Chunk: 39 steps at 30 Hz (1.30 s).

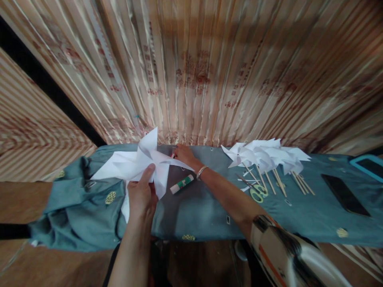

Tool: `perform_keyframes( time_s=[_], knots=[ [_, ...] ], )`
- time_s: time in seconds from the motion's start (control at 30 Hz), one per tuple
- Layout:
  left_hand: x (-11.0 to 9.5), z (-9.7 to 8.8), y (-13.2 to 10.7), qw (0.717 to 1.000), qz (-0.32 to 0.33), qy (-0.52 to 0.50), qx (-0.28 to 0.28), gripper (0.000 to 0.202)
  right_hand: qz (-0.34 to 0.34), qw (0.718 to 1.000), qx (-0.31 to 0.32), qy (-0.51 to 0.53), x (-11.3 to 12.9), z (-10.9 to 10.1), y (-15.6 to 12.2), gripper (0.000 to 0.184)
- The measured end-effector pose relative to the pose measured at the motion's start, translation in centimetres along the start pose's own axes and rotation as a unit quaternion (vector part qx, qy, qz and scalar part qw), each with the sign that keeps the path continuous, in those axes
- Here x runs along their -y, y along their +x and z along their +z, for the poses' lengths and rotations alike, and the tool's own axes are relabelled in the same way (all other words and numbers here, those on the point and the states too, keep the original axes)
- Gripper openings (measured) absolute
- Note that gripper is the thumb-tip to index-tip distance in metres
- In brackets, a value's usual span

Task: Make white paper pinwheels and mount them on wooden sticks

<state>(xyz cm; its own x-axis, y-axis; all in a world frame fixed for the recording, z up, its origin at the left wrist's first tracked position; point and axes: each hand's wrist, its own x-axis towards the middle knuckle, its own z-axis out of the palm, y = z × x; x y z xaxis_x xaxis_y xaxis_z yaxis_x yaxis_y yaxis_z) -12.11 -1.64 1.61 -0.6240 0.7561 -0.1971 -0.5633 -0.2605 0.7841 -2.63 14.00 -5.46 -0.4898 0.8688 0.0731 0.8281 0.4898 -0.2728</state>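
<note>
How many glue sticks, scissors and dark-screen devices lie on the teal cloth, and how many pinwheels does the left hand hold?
Glue stick: 1
Scissors: 1
Dark-screen devices: 2, black phone, teal-framed one
Paper pinwheel in left hand: 1
Total: 5

Left hand [140, 195] closed, right hand [184, 153] outstretched.

Dim warm light, sheen on the curtain [191, 71], soft blur, fisheye bending at edges.

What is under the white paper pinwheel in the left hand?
Teal cloth shows around the paper pinwheel held by the left hand; anything lying directly beneath is covered.
</note>
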Motion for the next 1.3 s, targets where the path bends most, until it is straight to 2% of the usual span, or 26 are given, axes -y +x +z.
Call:
perform_keyframes(
  time_s=[0.17,0.3,0.4,0.5,0.6,0.77,0.87,0.97,1.03,1.13,1.3],
  knots=[
    [0.4,0.4,-0.2,1.0,-0.005,0.014,0.004,0.021,0.011,0.997,-0.031,0.066,-0.2,0.4,-0.2,0.019],
    [0.8,0.6,-0.3,1.0,0.005,0.02,0.017,0.018,0.031,0.983,-0.074,0.163,-0.7,0.5,-0.7,0.014],
    [1.0,0.8,-0.4,0.999,0.007,0.022,0.022,0.02,0.061,0.959,-0.107,0.254,-1.3,0.5,-1.1,0.01],
    [1.0,1.0,-0.5,1.0,0.0,0.018,0.02,0.023,0.107,0.92,-0.132,0.353,-2.2,0.2,-2.3,0.012],
    [1.1,1.3,-0.8,1.0,-0.003,0.012,0.029,0.022,0.144,0.87,-0.138,0.45,-3.7,-0.3,-5.2,0.018],
    [2.3,2.0,-1.6,0.998,0.004,0.037,0.05,0.021,0.193,0.792,-0.113,0.569,-6.4,-0.9,-13.4,0.031],
    [3.6,2.4,-2.2,0.996,-0.019,0.07,0.061,0.021,0.22,0.757,-0.106,0.606,-7.6,-0.8,-18.0,0.036],
    [5.0,2.8,-2.8,0.99,-0.032,0.09,0.102,0.021,0.241,0.732,-0.11,0.628,-8.5,-0.6,-20.8,0.033],
    [6.0,3.0,-3.1,0.986,-0.031,0.102,0.128,0.022,0.25,0.721,-0.116,0.636,-9.0,-0.6,-21.7,0.03],
    [7.5,3.3,-3.4,0.981,-0.035,0.134,0.137,0.023,0.254,0.715,-0.126,0.639,-9.5,-0.4,-22.3,0.024],
    [9.4,3.1,-3.6,0.966,-0.052,0.203,0.151,0.025,0.238,0.732,-0.138,0.623,-9.5,-0.2,-22.8,0.015]
  ],
)
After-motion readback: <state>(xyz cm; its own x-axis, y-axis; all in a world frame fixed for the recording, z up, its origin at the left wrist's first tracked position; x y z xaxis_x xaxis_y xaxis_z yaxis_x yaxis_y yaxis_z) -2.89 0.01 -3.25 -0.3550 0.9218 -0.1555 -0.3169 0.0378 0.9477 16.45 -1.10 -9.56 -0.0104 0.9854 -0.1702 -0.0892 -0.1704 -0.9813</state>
